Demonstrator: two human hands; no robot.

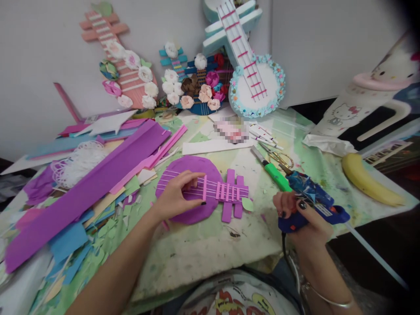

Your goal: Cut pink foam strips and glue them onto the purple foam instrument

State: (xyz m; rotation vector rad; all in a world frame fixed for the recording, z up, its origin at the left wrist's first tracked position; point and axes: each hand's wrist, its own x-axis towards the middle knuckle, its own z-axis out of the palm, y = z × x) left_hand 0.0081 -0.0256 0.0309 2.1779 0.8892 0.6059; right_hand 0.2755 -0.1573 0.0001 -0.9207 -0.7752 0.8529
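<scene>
A purple foam model of a stringed instrument (187,210) lies flat on the table, with thin white strings running along it. My left hand (175,192) is over its round body, thumb and forefinger at the two ends of a narrow pink strip (205,188) that crosses the strings. Shorter pink bars (227,191) cross the neck, and a pale green leaf shape (247,204) sits by its end. My right hand (303,216) is wrapped round a blue hot glue gun (310,192), right of the model. A clear glue stick (377,256) sticks out of its back.
A green-handled utility knife (277,176) and gold scissors (282,161) lie behind the glue gun. Purple sheet (88,188), white string (82,162) and paper scraps (68,245) cover the left side. A banana (370,181) and a cup (348,105) are at right. Decorated instruments (259,83) lean at the back.
</scene>
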